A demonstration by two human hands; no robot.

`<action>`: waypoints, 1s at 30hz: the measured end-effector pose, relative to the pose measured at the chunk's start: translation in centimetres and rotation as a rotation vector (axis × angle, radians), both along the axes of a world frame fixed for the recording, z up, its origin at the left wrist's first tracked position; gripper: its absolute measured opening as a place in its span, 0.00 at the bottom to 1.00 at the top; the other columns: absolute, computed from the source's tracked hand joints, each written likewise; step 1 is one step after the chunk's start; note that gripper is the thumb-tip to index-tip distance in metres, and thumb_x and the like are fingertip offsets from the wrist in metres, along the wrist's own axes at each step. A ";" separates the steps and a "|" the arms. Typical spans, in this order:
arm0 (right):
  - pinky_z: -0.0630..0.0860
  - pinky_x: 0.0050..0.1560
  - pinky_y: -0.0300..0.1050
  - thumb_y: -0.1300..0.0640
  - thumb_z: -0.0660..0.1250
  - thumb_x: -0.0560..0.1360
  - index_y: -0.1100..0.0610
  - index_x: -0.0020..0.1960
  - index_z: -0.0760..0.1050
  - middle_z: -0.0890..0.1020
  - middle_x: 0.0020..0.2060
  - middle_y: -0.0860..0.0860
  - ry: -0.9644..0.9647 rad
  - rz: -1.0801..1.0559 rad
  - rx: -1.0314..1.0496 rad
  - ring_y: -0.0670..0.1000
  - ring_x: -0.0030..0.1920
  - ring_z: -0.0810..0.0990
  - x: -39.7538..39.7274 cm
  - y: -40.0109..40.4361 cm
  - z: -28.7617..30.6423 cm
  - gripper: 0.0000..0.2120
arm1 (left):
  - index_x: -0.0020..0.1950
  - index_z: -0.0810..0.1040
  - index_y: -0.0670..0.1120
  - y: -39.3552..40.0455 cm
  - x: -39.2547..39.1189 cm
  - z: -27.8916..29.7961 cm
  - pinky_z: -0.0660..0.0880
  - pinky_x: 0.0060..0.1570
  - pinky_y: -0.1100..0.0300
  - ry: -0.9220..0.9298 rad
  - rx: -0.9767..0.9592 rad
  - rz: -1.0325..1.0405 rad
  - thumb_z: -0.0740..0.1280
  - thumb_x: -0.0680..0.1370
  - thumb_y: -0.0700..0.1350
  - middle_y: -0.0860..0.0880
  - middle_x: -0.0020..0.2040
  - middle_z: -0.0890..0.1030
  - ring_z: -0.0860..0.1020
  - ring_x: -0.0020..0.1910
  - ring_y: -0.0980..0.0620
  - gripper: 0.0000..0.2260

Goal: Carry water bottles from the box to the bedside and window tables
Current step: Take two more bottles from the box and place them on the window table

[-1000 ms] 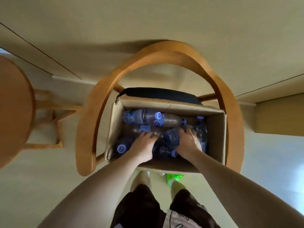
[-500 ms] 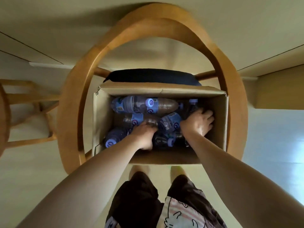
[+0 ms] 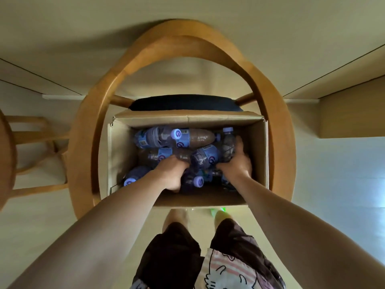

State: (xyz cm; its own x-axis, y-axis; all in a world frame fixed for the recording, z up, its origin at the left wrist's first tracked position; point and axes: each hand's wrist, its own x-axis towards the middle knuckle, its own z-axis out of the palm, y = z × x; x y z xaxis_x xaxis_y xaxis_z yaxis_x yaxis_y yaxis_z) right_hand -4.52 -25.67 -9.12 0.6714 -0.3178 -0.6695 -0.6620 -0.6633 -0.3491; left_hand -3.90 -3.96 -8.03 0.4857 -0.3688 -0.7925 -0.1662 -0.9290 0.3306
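An open cardboard box (image 3: 116, 151) sits on a chair seat and holds several clear water bottles with blue labels and pale purple caps, lying jumbled. Both my hands are inside it. My left hand (image 3: 173, 172) curls over a bottle (image 3: 164, 156) in the middle of the pile. My right hand (image 3: 236, 161) grips another bottle (image 3: 228, 142) lying along the box's right side, thumb on its far side. A bottle (image 3: 133, 177) lies at the near left corner, and two more (image 3: 166, 136) lie across the back.
The box rests on a wooden armchair (image 3: 100, 97) with a curved backrest and dark cushion (image 3: 185, 103). A round wooden table (image 3: 6, 161) stands at the left edge. A pale wall and a low cabinet (image 3: 352, 113) are behind and to the right. My legs stand just before the box.
My right hand has closed round the bottle along the box's right side. My left hand stays curled on the middle bottle. The view has shifted slightly.
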 end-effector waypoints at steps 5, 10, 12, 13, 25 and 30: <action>0.77 0.58 0.54 0.54 0.81 0.63 0.36 0.76 0.50 0.80 0.62 0.54 -0.086 0.074 0.107 0.60 0.61 0.80 -0.2 0.2 2.9 0.53 | 0.52 0.79 0.53 1.4 0.6 4.1 0.80 0.47 0.52 0.002 0.018 0.175 0.79 0.60 0.45 0.50 0.48 0.84 0.82 0.49 0.46 0.22; 0.78 0.59 0.54 0.55 0.80 0.63 0.37 0.79 0.53 0.79 0.63 0.52 -0.062 0.097 0.247 0.58 0.61 0.79 1.2 0.2 7.8 0.54 | 0.46 0.78 0.50 1.1 1.9 10.2 0.82 0.44 0.53 0.004 -0.048 0.562 0.79 0.55 0.50 0.49 0.45 0.83 0.82 0.44 0.50 0.22; 0.80 0.54 0.52 0.57 0.79 0.62 0.35 0.78 0.55 0.79 0.61 0.50 -0.068 0.052 0.349 0.55 0.56 0.80 2.2 0.1 10.3 0.53 | 0.46 0.79 0.49 0.7 2.4 12.7 0.82 0.45 0.53 -0.011 -0.136 0.751 0.78 0.54 0.51 0.49 0.45 0.84 0.83 0.45 0.49 0.22; 0.80 0.49 0.48 0.59 0.78 0.61 0.35 0.77 0.57 0.79 0.59 0.49 -0.083 0.028 0.400 0.53 0.53 0.80 2.6 0.0 11.8 0.52 | 0.45 0.80 0.49 0.4 2.8 14.1 0.81 0.47 0.52 -0.013 -0.206 0.835 0.78 0.54 0.50 0.49 0.45 0.85 0.83 0.45 0.49 0.22; 0.80 0.38 0.55 0.68 0.71 0.53 0.62 0.62 0.71 0.80 0.40 0.60 -0.511 -0.580 1.030 0.60 0.35 0.81 6.6 -5.5 29.2 0.37 | 0.50 0.82 0.45 -7.8 10.4 30.6 0.78 0.39 0.59 0.328 -0.990 1.007 0.73 0.68 0.48 0.45 0.43 0.83 0.82 0.38 0.48 0.13; 0.78 0.44 0.56 0.64 0.74 0.64 0.64 0.69 0.68 0.77 0.48 0.63 -0.667 -0.667 1.032 0.62 0.42 0.79 3.9 -9.2 33.6 0.35 | 0.50 0.80 0.42 -12.9 11.6 34.0 0.79 0.36 0.56 0.409 -1.071 0.888 0.72 0.74 0.55 0.41 0.40 0.81 0.81 0.34 0.43 0.17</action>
State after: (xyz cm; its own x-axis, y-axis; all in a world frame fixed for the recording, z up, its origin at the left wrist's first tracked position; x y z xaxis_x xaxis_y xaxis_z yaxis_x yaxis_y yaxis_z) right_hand -0.60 -34.90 24.48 0.8717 -0.2651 -0.4121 -0.2645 0.4535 -0.8511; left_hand 7.67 -16.91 25.97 0.6767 -0.5656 -0.4714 0.5964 0.0456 0.8014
